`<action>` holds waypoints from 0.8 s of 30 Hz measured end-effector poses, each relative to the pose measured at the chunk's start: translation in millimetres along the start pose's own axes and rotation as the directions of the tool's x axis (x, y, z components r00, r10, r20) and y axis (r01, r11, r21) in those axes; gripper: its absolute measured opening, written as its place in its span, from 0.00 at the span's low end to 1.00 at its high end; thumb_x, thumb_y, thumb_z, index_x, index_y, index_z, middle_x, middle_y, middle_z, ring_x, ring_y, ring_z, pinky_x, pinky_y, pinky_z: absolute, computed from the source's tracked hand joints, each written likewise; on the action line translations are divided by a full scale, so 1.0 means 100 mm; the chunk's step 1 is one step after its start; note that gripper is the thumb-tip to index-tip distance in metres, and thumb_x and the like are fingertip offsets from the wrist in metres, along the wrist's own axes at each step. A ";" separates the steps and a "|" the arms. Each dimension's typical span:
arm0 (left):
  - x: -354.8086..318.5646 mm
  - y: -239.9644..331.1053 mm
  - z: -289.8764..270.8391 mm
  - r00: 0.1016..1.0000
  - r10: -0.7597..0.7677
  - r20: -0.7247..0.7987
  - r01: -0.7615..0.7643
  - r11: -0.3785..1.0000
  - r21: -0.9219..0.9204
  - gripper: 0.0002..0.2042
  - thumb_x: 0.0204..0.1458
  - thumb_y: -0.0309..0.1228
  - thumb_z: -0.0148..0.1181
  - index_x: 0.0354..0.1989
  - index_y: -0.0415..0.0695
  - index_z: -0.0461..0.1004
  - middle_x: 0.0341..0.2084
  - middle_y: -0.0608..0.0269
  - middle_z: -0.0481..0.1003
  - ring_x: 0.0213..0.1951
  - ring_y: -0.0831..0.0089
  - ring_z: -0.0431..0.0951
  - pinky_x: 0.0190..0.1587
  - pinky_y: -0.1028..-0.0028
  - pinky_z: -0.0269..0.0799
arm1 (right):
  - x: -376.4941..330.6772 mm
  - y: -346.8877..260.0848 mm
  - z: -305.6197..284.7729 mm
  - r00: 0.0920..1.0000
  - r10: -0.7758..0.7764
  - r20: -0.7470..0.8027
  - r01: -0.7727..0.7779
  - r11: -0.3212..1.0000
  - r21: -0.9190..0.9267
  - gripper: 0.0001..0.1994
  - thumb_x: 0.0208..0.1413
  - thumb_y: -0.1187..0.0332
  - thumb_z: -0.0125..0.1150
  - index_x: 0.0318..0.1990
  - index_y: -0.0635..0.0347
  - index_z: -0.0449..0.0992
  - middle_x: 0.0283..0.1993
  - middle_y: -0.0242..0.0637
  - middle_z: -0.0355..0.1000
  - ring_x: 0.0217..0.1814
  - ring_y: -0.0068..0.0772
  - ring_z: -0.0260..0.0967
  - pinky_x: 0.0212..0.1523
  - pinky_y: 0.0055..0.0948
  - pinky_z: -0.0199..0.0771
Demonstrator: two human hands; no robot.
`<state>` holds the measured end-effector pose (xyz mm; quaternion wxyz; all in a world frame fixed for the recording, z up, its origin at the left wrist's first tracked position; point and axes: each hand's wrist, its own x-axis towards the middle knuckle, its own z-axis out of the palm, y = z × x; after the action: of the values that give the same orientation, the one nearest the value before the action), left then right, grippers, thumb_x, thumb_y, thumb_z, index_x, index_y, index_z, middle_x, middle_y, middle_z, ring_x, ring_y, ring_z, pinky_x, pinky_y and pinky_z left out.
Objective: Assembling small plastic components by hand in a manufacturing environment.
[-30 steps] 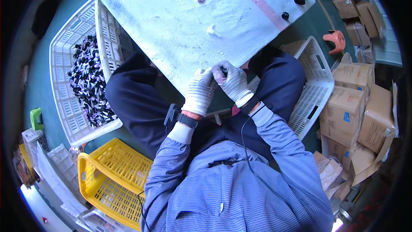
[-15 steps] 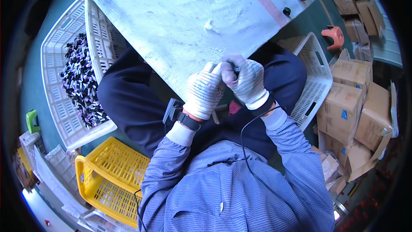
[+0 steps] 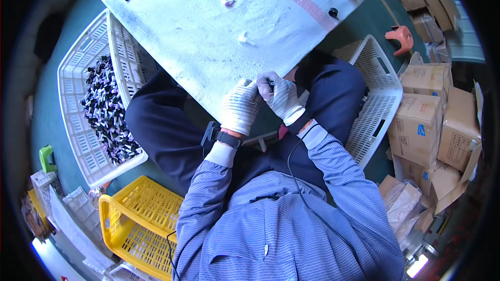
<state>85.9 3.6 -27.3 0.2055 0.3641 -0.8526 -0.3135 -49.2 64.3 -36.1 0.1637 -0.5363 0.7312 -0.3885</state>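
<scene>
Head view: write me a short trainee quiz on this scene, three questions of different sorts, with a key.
1. True or false: the left grip and the right grip are both gloved.
2. What colour is the basket beside the person's left sleeve? A) green B) yellow C) black
3. Fill the gap: the white basket heaped with small pieces stands on the person's ____ side.

Key: 1. True. 2. B. 3. Left.

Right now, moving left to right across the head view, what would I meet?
Green plastic item, perforated white crate of small parts, left gloved hand, right gloved hand, second white crate, open cardboard box.
</scene>
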 end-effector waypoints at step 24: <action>-0.30 0.05 -0.02 0.997 -0.040 -0.065 0.021 0.963 -0.270 0.11 0.57 0.33 0.59 0.44 0.42 0.75 0.34 0.51 0.77 0.33 0.51 0.78 0.35 0.60 0.73 | -0.18 -0.14 -0.18 0.975 0.150 0.165 -0.201 0.912 0.358 0.26 0.57 0.53 0.67 0.57 0.58 0.73 0.35 0.38 0.77 0.37 0.25 0.73 0.42 0.26 0.74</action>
<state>103.9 28.1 -25.9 0.2781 0.3566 -0.7886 -0.4166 -45.0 85.8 -17.6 0.3453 -0.4525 0.6768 -0.4669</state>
